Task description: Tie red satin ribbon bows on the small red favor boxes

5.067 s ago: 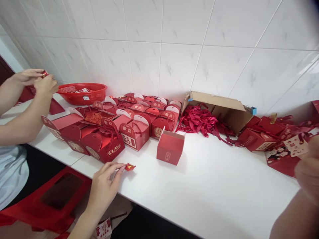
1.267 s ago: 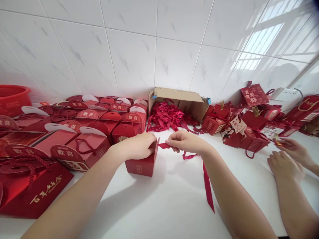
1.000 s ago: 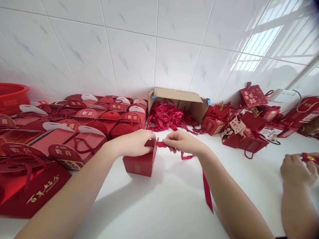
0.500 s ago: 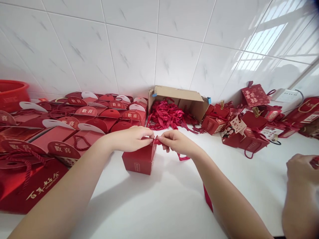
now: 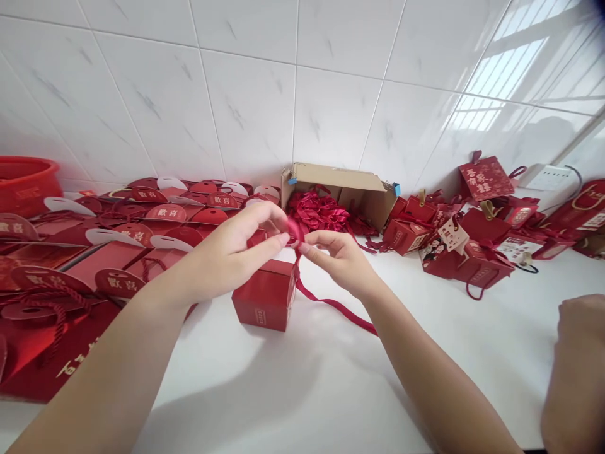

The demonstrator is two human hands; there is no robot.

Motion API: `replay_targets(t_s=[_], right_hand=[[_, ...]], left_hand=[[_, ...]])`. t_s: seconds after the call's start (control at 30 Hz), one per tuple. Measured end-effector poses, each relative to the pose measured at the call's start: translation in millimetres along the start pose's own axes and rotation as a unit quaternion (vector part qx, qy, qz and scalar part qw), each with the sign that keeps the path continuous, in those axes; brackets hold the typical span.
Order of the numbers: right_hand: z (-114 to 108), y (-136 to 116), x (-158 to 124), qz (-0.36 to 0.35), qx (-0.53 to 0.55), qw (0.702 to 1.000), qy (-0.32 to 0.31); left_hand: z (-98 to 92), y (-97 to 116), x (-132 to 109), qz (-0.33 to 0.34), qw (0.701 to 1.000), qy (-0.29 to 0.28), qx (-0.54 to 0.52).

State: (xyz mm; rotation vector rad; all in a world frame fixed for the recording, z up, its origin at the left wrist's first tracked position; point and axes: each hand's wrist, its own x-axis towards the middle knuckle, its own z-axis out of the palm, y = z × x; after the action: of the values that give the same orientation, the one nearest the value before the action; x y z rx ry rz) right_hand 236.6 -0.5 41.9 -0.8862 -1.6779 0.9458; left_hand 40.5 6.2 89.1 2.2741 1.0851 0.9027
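Right over the small red box (image 5: 262, 299), both hands are working at a red ribbon (image 5: 335, 304)! The right hand (image 5: 347, 261) is pinching it, thumb and index fingers together at the tips, clamped on the band. Opposite, the left hand (image 5: 229, 255) is holding thumb and index close, slightly apart, beside a blurred upper loop of that ribbon; whether they're gripping it, I can't tell. The left hand is arching above the box, thumb lying lowest, forearm slanting in from the lower left. The right hand is facing it, forearm slanting in from the lower right. And the ribbon? It's hanging past the box's right edge, then trailing across to the right forearm. The box is sitting on the white worktop (image 5: 283, 391), just below the hands. Behind, a heap of ribbons (image 5: 319, 213) is spilling from a cardboard carton (image 5: 338, 177), while rows of gift boxes (image 5: 165, 214) are crowding the left. Far right, a co-worker's hand (image 5: 583, 321) is showing.
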Motion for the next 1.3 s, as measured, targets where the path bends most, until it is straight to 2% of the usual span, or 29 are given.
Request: replay_targets(t_s=[0.1,0.17,0.2,0.3,0.37,0.43,0.5,0.57,0.67,0.73,0.8,0.9,0.97,1.13,1.3], right_hand=[[-14.0,-12.8,-4.8,-0.019,0.015,0.997,0.070],[-25.1,-23.1,-9.7,-0.045,0.014,0.993,0.109],[-30.4,-28.7,-12.7,-0.067,0.015,0.989,0.130],[-42.0,-45.9,-23.8,-0.165,0.035,0.962,0.214],[-46.3,-56.7,-32.6,-0.238,0.055,0.932,0.269],[-49.4,-66.2,-42.0,-0.288,0.062,0.901,0.319],[-52.8,-74.1,-50.7,-0.304,0.042,0.877,0.370],[-56.8,-80.1,-56.9,-0.295,0.013,0.869,0.397],[-60.3,-83.7,-59.2,-0.277,0.016,0.889,0.365],[-57.1,-81.3,-55.9,-0.274,0.043,0.906,0.321],[-48.1,-74.5,-49.3,-0.245,0.048,0.928,0.278],[-26.4,-56.5,-34.6,-0.116,0.008,0.977,0.177],[-10.6,-40.2,-23.3,-0.038,-0.035,0.993,0.102],[16.6,1.8,-3.2,0.074,-0.129,0.989,0.010],[22.7,20.4,0.7,0.126,-0.117,0.985,-0.005]], left_hand=[[7.6,-17.2,-14.6,-0.043,0.994,0.095,-0.023],[16.0,-34.4,-25.6,-0.080,0.985,0.154,0.015],[20.5,-42.2,-30.9,-0.097,0.981,0.160,0.053],[33.4,-55.2,-41.5,-0.136,0.977,0.099,0.130],[40.3,-55.5,-41.8,-0.152,0.979,0.065,0.122],[45.5,-53.3,-37.0,-0.155,0.982,0.054,0.096],[49.5,-52.7,-29.4,-0.150,0.985,0.054,0.070],[52.9,-55.3,-22.0,-0.148,0.986,0.060,0.049],[59.0,-61.8,-16.1,-0.152,0.983,0.107,0.004],[64.2,-65.4,-15.7,-0.174,0.971,0.140,-0.084],[70.0,-68.1,-16.9,-0.216,0.943,0.146,-0.205],[77.9,-72.5,-19.1,-0.270,0.896,0.124,-0.329],[81.1,-75.6,-20.3,-0.275,0.884,0.119,-0.358],[81.5,-77.5,-24.3,-0.258,0.872,0.121,-0.397],[80.6,-73.5,-28.7,-0.265,0.864,0.092,-0.418]])
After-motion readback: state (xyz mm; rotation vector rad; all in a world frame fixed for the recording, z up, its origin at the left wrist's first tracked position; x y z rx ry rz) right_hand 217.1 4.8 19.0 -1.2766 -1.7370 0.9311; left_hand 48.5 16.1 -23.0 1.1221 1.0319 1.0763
